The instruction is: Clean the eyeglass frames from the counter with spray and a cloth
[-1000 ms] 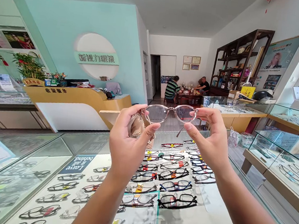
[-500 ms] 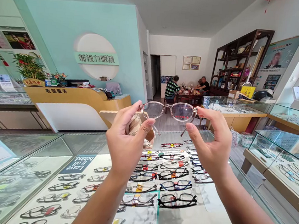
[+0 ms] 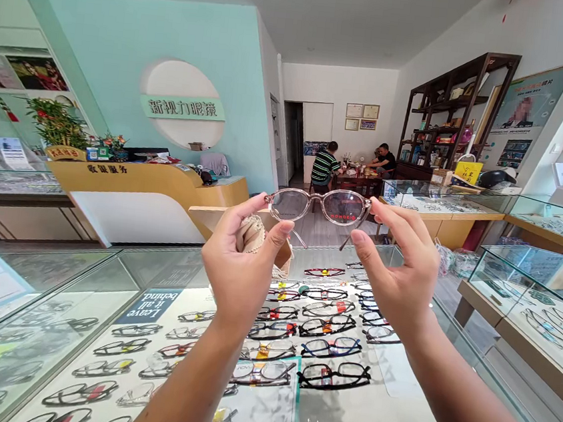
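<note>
A pair of eyeglasses [image 3: 317, 199] with a clear, pinkish round frame is held up at about eye height, its temples unfolded and pointing back toward me. Red lettering shows on the right lens. My left hand [image 3: 241, 260] pinches the left end of the frame between thumb and fingers. At the opposite end, my right hand [image 3: 397, 257] grips the right hinge area the same way. Behind my left hand, partly covered by it, is an open box [image 3: 282, 259] with beige cloth [image 3: 251, 233] in it, on the glass counter.
Below my arms, a glass display case [image 3: 335, 418] holds rows of spectacle frames [image 3: 334, 376]. Another glass case [image 3: 534, 298] stands at right. A wooden reception counter [image 3: 147, 190] is at left. Two people [image 3: 325, 165] sit at a table far back.
The glasses and both hands stay in nearly the same place, with only a very slight tilt of the frame. The view has shifted slightly.
</note>
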The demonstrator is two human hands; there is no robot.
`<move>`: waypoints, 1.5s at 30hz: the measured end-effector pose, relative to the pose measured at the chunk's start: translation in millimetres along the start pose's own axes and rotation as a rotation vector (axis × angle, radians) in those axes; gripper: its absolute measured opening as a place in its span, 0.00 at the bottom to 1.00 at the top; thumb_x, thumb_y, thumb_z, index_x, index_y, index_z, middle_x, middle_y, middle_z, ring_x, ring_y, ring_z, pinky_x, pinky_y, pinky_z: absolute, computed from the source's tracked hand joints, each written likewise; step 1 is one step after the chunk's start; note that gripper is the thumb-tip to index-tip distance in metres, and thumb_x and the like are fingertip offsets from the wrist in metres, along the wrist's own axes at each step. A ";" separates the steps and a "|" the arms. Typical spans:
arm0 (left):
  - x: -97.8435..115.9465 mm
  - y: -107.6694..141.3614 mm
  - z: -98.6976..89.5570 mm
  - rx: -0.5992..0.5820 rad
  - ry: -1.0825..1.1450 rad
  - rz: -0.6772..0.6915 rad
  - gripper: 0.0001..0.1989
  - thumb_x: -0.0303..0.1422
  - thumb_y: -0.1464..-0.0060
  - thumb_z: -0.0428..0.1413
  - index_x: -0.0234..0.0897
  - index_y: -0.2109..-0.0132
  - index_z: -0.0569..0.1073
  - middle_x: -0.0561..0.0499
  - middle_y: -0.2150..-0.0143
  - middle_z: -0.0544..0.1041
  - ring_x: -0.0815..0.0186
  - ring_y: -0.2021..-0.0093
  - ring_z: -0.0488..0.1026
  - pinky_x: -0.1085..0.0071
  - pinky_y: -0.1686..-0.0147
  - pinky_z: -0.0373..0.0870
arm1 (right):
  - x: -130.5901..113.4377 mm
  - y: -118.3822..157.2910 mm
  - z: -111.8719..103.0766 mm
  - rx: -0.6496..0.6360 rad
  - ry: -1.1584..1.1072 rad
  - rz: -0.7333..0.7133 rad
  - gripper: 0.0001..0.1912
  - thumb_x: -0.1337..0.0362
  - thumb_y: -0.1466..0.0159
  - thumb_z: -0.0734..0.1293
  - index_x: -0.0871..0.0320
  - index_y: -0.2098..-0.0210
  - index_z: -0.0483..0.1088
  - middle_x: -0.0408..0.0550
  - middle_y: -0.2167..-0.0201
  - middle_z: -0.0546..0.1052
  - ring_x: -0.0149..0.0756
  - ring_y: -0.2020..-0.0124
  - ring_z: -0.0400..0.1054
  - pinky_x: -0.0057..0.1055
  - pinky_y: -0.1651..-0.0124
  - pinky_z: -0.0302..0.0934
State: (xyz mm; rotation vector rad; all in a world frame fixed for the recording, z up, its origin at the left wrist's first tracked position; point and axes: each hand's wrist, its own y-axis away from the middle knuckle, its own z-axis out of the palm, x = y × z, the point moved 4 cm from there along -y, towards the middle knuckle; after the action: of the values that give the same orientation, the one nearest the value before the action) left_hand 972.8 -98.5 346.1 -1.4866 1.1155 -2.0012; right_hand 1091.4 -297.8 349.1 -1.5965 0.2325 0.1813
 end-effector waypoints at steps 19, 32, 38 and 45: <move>-2.0 -1.2 -1.8 -0.028 -0.124 0.109 0.23 0.44 0.45 0.74 0.47 0.44 0.84 0.49 0.57 0.82 0.63 0.63 0.74 0.65 0.63 0.72 | 12.3 -0.2 8.0 -0.024 0.017 0.065 0.13 0.53 0.30 0.75 0.51 0.51 0.81 0.50 0.58 0.84 0.46 0.55 0.78 0.48 0.50 0.71; 3.5 -1.2 -2.5 -0.011 -0.140 0.111 0.24 0.46 0.46 0.75 0.44 0.45 0.84 0.51 0.62 0.79 0.67 0.68 0.68 0.67 0.63 0.68 | 14.8 -1.1 9.0 -0.040 0.009 0.078 0.12 0.55 0.30 0.75 0.54 0.51 0.81 0.49 0.58 0.84 0.44 0.56 0.78 0.46 0.51 0.71; -1.7 -5.5 -0.9 -0.092 -0.089 -0.049 0.25 0.46 0.50 0.76 0.42 0.48 0.85 0.58 0.73 0.64 0.70 0.72 0.57 0.70 0.69 0.59 | 10.2 -0.4 4.7 0.025 0.021 0.038 0.12 0.56 0.31 0.76 0.53 0.51 0.79 0.48 0.60 0.82 0.43 0.58 0.77 0.45 0.51 0.70; -8.1 -7.4 1.7 -0.138 -0.044 -0.076 0.25 0.48 0.51 0.76 0.43 0.48 0.85 0.59 0.75 0.57 0.70 0.73 0.54 0.70 0.71 0.54 | 6.1 0.3 2.6 0.061 0.031 -0.008 0.14 0.58 0.32 0.77 0.54 0.49 0.79 0.49 0.58 0.81 0.41 0.60 0.76 0.45 0.52 0.70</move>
State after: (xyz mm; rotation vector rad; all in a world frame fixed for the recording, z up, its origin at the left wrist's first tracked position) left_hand 978.2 -88.9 347.3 -1.6569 1.2169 -1.9657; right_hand 1097.3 -295.4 347.2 -1.5397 0.2534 0.1428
